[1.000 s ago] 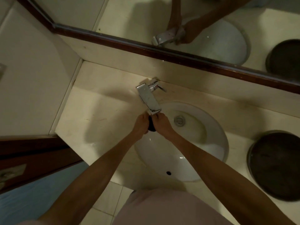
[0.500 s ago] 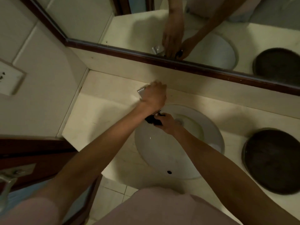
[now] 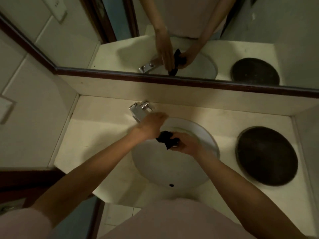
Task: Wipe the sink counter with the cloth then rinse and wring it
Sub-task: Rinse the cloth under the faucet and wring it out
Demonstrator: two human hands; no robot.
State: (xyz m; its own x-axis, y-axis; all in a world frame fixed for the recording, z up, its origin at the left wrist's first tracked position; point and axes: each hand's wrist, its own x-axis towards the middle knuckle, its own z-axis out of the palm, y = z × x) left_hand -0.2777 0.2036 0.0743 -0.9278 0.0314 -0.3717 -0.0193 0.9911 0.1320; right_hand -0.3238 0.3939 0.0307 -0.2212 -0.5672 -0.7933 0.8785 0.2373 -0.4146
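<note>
The small black cloth (image 3: 166, 138) hangs bunched over the round white sink basin (image 3: 205, 135), pinched in the fingers of the right hand (image 3: 187, 144), its loose end trailing toward the left hand (image 3: 149, 125). That left hand is blurred, just beside the cloth; whether its fingers touch it I cannot tell, though they look loosely spread. The square chrome tap (image 3: 138, 110) stands just behind it at the back edge of the cream stone counter (image 3: 96, 135), so the left hand is nearer the tap. A dark round tray (image 3: 266, 156) sits well apart near the counter's right edge, out of the way.
</note>
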